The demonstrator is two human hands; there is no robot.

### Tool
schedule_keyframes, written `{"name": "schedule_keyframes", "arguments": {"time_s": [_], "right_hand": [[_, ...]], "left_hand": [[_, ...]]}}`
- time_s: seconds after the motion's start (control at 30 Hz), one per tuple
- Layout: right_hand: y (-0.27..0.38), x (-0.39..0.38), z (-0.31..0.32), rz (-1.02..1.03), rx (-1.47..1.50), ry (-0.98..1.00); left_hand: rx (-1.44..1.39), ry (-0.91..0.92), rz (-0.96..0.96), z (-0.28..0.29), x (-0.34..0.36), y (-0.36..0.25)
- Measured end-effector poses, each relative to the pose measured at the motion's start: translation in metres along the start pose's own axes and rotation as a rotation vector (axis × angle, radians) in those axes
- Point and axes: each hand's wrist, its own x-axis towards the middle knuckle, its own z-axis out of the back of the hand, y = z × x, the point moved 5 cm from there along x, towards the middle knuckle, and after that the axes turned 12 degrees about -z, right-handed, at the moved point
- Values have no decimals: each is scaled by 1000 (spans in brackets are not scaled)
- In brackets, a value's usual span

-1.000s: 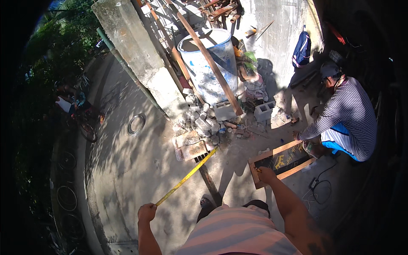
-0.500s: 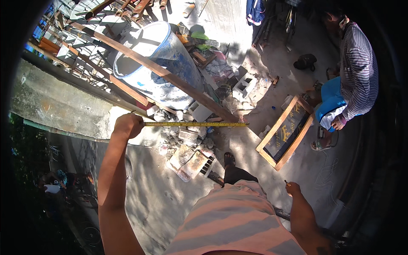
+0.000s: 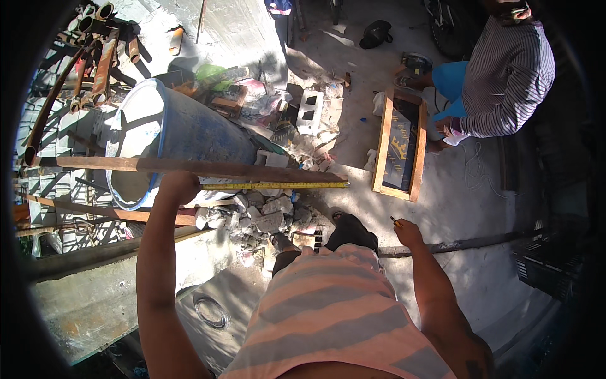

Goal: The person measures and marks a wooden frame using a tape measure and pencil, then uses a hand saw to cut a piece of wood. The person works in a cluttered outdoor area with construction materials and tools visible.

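My left hand [image 3: 179, 189] is closed around the near end of a tape measure, its case hidden in the fist. The yellow blade [image 3: 271, 186] stretches out to the right, alongside the lower edge of a long brown wooden plank [image 3: 233, 169]. The left fist is right at that plank, overlapping it in view; whether it also grips the wood cannot be told. Off to the right, my right hand [image 3: 410, 234] is closed on a short, thin pencil-like stick [image 3: 396, 222], dark and orange, held away from the plank.
A large blue drum [image 3: 205, 129] with a whitish coating stands beyond the plank. Rubble [image 3: 268, 215] lies near my feet. Rusty pipes [image 3: 104, 66] fill the far left. A person [image 3: 505, 82] in a striped top sits by a wooden frame [image 3: 382, 151] at right. A concrete ledge [image 3: 95, 303] runs lower left.
My view has turned to the right. The left fist with the tape measure now sits by the plank, and the blade lies nearly parallel to it. My right hand keeps its stick.
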Motion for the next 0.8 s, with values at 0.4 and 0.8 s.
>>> {"name": "schedule_keyframes", "arguments": {"time_s": [0.4, 0.8], "right_hand": [[-21, -165, -146, -460, 164, 92], [94, -32, -102, -296, 269, 104]], "left_hand": [[29, 30, -195, 38, 48, 18], [69, 263, -37, 42, 67, 8]]}}
